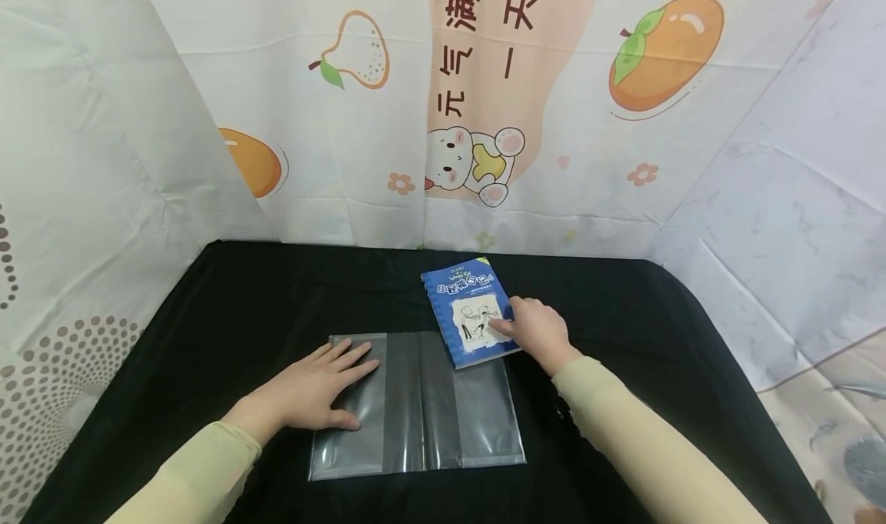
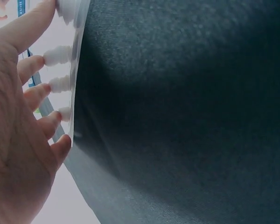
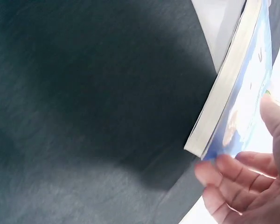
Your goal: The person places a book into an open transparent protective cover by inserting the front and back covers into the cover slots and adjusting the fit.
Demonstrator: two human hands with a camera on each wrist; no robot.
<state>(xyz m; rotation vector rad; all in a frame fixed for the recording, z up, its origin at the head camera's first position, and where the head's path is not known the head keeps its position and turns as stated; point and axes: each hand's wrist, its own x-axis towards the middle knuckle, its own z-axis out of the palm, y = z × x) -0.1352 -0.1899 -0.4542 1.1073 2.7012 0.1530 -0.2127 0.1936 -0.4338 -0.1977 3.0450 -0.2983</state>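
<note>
A clear plastic book cover (image 1: 404, 401) lies spread flat on the black cloth, with a fold line down its middle. My left hand (image 1: 311, 389) rests on its left flap, fingers straight and spread; in the left wrist view the fingertips (image 2: 44, 88) press the shiny film. A blue paperback book (image 1: 471, 312) with a cartoon drawing on its front lies slantwise, its lower part overlapping the cover's upper right. My right hand (image 1: 538, 328) holds the book by its right edge, thumb over the front. The right wrist view shows the curled fingers (image 3: 242, 182) at the book's corner.
A black cloth (image 1: 277, 293) covers the table, whose rounded back corners show. Behind it hangs a white curtain (image 1: 360, 139) printed with fruit and a bear. More pale fabric (image 1: 782, 201) hangs at both sides.
</note>
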